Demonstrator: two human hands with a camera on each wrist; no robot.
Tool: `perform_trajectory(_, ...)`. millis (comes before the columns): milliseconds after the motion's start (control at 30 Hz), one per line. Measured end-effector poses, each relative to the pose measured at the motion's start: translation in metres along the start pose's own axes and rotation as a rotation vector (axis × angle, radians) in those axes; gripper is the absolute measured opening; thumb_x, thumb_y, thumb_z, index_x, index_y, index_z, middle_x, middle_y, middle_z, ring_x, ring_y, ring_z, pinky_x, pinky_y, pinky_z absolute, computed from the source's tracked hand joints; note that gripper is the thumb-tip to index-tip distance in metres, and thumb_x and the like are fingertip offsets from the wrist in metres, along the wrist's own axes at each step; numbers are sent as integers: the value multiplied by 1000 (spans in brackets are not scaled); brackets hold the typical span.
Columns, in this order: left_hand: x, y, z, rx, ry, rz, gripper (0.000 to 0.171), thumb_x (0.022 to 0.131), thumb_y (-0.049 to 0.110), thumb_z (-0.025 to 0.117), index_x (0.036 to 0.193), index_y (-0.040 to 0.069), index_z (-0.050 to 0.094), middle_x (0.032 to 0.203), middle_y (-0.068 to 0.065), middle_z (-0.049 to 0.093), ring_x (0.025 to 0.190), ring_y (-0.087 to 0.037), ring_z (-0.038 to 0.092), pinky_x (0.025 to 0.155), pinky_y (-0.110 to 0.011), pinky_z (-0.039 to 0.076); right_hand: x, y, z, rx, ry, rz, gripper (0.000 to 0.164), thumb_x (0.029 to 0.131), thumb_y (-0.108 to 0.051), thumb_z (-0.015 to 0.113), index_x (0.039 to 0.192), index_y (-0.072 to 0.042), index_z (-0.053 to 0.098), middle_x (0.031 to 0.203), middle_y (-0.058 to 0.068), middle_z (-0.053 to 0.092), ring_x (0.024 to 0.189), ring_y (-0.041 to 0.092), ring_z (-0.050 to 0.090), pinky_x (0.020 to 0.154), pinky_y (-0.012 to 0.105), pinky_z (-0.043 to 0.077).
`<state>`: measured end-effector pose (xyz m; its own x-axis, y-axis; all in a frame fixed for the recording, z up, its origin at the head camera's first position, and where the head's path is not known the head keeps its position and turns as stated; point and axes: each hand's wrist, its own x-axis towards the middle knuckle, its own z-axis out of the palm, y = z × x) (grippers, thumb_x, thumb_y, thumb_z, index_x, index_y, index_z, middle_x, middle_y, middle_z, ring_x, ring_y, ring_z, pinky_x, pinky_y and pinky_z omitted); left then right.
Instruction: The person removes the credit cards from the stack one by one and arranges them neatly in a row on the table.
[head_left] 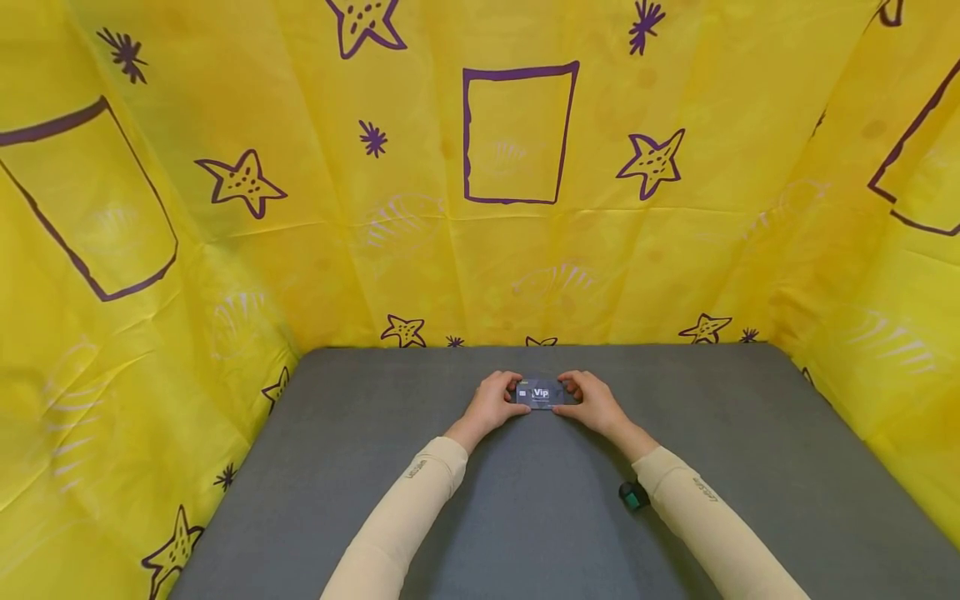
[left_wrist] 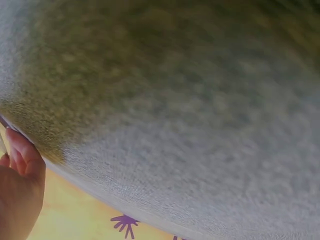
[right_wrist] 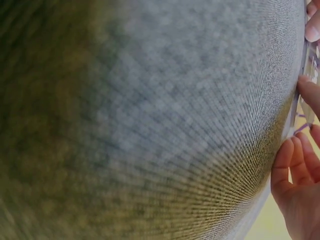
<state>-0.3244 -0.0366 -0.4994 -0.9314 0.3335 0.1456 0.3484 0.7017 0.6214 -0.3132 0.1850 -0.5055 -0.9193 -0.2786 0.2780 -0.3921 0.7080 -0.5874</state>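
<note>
A dark card [head_left: 540,393] printed "Vip", with a chip mark at its left, is held upright between both hands near the far part of the grey table. My left hand [head_left: 497,398] pinches its left edge, thumb below and fingers above. At the opposite edge my right hand [head_left: 592,402] grips in the same way. In the left wrist view the left hand [left_wrist: 22,185] shows at the lower left, with only a sliver of card beside it. The right wrist view catches the right hand [right_wrist: 302,185] at its right border, the card seen nearly edge-on.
The grey tabletop [head_left: 360,500] spreads around both forearms, which wear pale sleeves [head_left: 405,508]. A dark wrist device [head_left: 633,497] shows beside the right sleeve. Yellow cloth [head_left: 510,275] with purple stars and squares hangs behind the table and along both sides.
</note>
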Motion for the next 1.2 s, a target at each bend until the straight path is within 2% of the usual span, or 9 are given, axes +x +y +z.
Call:
perform_trajectory(400,-1,-2,0,2,8,44,54,73,26,78,118,6,56,93,-1,51,76,-12,48,70,-25,43,1,-1,-1,-25,-9,-38,52,72,-26,79,115,-5,57,89,8,55,73,18,47,66,34,40)
perform_trajectory(767,-4,2,-4,-9,2,33,53,74,28,77,118,9,55,92,0,51,78,-13,48,69,-24,42,-2,-3,-2,-3,5,-50,53,72,-25,79,115,-5,54,89,6,55,74,19,48,66,33,40)
perform_trajectory(1000,-11,-3,-9,40,10,71,55,72,30,78,117,9,56,90,2,51,80,-15,51,70,-25,42,-7,-13,0,45,-1,-48,53,72,-23,79,114,-4,54,87,6,56,73,21,49,65,31,39)
perform_trajectory(1200,-23,-9,-16,48,33,95,55,70,31,80,114,9,58,90,1,53,82,-14,50,73,-26,43,-10,-23,3,82,-9,-46,53,71,-22,80,114,-6,54,87,4,57,74,18,50,68,31,41)
